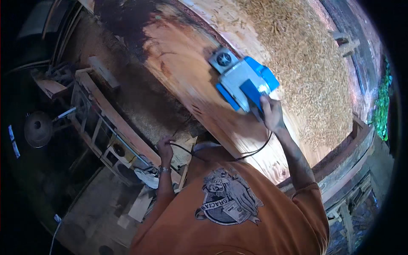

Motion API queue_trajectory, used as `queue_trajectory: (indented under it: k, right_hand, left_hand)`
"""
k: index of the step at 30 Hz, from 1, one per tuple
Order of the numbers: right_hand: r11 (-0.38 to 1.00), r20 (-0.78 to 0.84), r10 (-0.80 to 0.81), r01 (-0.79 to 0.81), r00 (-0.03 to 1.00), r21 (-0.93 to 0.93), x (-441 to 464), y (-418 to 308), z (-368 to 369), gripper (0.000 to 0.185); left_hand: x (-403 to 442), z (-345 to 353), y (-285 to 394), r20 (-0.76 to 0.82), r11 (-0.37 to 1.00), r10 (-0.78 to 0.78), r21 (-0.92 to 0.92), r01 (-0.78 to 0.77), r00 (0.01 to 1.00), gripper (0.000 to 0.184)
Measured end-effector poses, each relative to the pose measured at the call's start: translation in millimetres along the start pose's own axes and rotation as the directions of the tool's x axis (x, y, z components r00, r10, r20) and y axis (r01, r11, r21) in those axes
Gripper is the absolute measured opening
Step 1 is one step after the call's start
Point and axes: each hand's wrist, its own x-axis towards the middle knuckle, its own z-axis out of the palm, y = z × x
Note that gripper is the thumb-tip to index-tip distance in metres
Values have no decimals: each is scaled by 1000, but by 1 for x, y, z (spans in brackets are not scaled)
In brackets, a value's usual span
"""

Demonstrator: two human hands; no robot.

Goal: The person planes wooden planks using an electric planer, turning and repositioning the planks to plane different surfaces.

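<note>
My right hand (272,114) is closed around the handle of a blue and grey power planer (240,78), which rests on a wide wooden slab (212,102). A black power cord (257,151) runs from the tool's rear past my waist towards the left. My left hand (165,146) has its fingers closed on that cord, beside the slab's near edge. The slab's surface is light and smooth near the tool and dark and rough at its upper left end.
Wood shavings (297,59) lie thickly beyond the tool. A wooden frame (119,119) stands at the left, with a round metal disc (38,127) further out. A beam (348,157) borders the right. Offcuts (140,204) lie at the lower left.
</note>
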Motion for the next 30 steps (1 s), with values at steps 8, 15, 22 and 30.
queue_trajectory:
  k: [8, 15, 22, 30]
  right_hand:
    - [999, 28, -36, 36, 999, -33, 163, -167, 65, 72]
    - [969, -75, -245, 241, 967, -53, 306, -272, 137, 94]
    - [933, -129, -354, 359, 926, 16, 388, -348, 178, 102]
    - [979, -60, -205, 204, 977, -8, 100, -142, 87, 60]
  left_hand:
    - [24, -6, -20, -52, 992, 6, -129, -12, 999, 30]
    - [46, -21, 9, -85, 969, -104, -231, 82, 991, 20]
    - [36, -57, -4, -149, 979, -116, -183, 88, 982, 25]
    - [8, -90, -33, -152, 994, -43, -101, 28, 987, 31]
